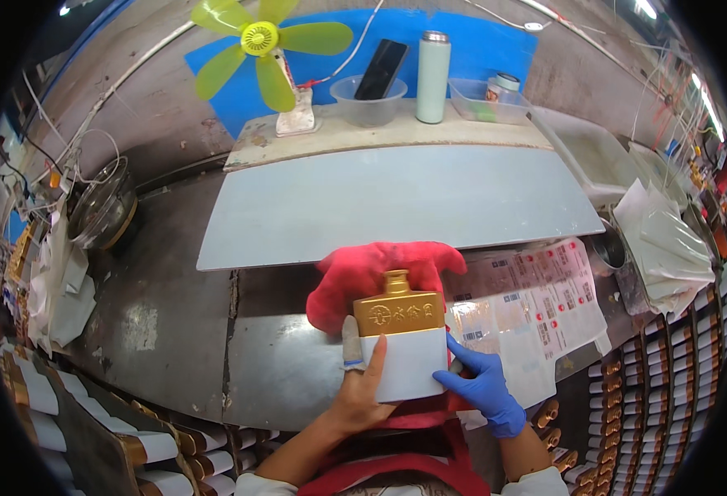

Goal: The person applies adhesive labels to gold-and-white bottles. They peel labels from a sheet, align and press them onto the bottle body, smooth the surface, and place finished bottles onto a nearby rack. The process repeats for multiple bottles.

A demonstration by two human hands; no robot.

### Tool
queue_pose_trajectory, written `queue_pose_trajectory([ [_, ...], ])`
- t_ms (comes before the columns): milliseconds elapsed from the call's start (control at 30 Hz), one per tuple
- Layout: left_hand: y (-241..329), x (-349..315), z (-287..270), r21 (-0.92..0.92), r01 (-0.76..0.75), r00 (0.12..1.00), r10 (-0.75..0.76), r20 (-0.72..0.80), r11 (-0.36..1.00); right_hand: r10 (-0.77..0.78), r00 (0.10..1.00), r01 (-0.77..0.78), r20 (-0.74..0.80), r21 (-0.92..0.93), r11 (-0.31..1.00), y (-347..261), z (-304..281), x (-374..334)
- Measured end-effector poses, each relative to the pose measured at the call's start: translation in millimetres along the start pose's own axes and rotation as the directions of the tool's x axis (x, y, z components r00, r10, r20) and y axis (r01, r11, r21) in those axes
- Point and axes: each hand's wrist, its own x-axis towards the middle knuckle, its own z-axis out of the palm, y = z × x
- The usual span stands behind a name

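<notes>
Between my two hands is a flat bottle (pixel 411 364), white below, with a gold embossed shoulder and a short gold neck pointing away from me. My left hand (pixel 362 384) grips its left side; a pale finger cover with a blue band sits on one finger. Wearing a blue glove, my right hand (pixel 483 384) holds the lower right edge, its thumb on the front. Beyond and partly under the bottle, a bunched red cloth (pixel 355 273) lies on the metal table. To its right is a sheet of printed labels (pixel 537 302).
Behind the cloth a pale board (pixel 405 194) spans the table. A shelf (pixel 347 140) carries a green fan (pixel 260 40), a phone (pixel 382 70) in a plastic bowl, and a flask (pixel 434 78). Racks of similar bottles (pixel 681 388) flank me. White paper (pixel 665 248) is stacked right.
</notes>
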Motion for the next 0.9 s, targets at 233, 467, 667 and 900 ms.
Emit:
queue_pose_trajectory([
  [233, -8.4, 9.9, -6.2, 0.073, -0.046, 0.997, 0.051, -0.065, 0.996, -0.004, 1.0, 0.003, -0.014, -0.004, 1.0, -2.8, 7.1, 13.9],
  [467, -11.7, 6.2, 2.5, 0.075, 0.082, 0.996, -0.081, -0.022, 0.994, 0.021, 0.999, -0.021, -0.039, -0.01, 1.0, -5.2, 4.8, 17.9],
  [667, -7.9, 9.8, 3.6, 0.162, 0.06, 0.994, -0.045, -0.095, 0.985, 0.127, 0.897, -0.109, -0.424, 0.066, 0.992, 34.8, -93.6, 20.8],
  [900, -7.3, 9.4, 10.4, 0.205, 0.032, 0.998, -0.022, -0.051, 0.978, 0.019, 0.482, -0.652, -0.876, -0.343, 0.676, 145.4, -291.6, 34.7],
])
